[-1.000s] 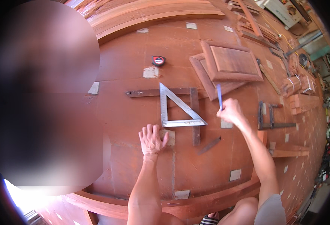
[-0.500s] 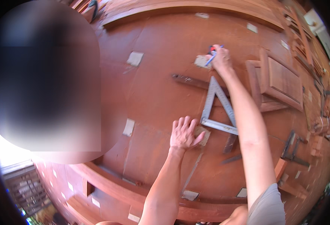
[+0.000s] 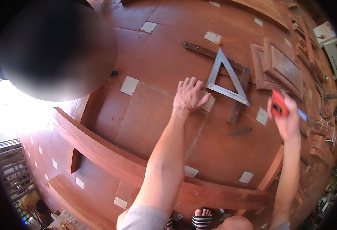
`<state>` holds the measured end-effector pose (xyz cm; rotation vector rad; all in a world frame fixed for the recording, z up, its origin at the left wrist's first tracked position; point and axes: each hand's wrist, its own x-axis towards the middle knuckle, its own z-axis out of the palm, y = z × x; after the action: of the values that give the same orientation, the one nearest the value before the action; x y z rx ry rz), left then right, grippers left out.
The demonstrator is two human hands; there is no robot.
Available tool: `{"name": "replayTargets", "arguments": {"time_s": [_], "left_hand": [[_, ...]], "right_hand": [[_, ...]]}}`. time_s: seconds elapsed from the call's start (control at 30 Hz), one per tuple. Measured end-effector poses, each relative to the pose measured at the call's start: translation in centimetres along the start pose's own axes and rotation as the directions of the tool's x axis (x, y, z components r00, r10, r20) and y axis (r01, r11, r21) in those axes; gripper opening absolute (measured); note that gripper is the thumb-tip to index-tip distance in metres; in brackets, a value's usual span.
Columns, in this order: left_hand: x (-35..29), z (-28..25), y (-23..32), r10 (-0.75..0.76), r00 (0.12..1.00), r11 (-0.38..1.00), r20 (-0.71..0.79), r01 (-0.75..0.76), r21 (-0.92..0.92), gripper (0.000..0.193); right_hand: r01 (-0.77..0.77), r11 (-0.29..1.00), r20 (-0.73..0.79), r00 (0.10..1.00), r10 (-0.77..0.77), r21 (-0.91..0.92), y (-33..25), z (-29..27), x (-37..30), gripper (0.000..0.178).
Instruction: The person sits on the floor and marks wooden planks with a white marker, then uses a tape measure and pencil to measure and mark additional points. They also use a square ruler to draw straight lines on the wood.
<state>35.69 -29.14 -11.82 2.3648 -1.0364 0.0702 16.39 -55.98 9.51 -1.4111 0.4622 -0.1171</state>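
My left hand [image 3: 189,96] lies on the reddish-brown tiled floor, fingers stretched out and thumb apart, partly over a small pale inset tile. Right of it, a triangular metal set square [image 3: 229,93] rests across dark wooden strips [image 3: 234,112]. My right hand [image 3: 286,113] is raised at the right, closed around a red-and-black tape measure [image 3: 279,104], smeared by motion. Beside that hand shows a blue stick [image 3: 302,114], seemingly a pencil; whether the fingers hold it is unclear. A thin dark sliver [image 3: 240,131] sits on the floor between my forearms.
Framed wooden panels [image 3: 281,73] lie stacked beyond my right hand. A long curved wooden beam [image 3: 111,159] crosses in front of my legs, joined by a slanted piece [image 3: 272,168]. Wooden blocks [image 3: 322,143] stand at the far right. A blurred dark shape fills the upper left.
My right hand has swung from the far middle toward me and to the right, carrying the tape measure. My left hand stays flat on the floor while the view has shifted.
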Motion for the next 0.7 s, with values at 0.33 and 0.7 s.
{"name": "replayTargets", "arguments": {"time_s": [0.33,0.7], "left_hand": [[0.9,-1.9,0.7,-0.138,0.962,0.987,0.235,0.153,-0.045,0.055],[-16.0,-13.2,23.7,0.473,0.672,0.683,0.570,0.129,-0.719,0.039]], "right_hand": [[-0.261,0.961,-0.390,0.878,0.278,0.096,2.5,-2.5,-34.2,0.049],[0.083,0.968,-0.132,0.984,-0.117,-0.238,6.2,5.2,-33.1,0.045]]}}
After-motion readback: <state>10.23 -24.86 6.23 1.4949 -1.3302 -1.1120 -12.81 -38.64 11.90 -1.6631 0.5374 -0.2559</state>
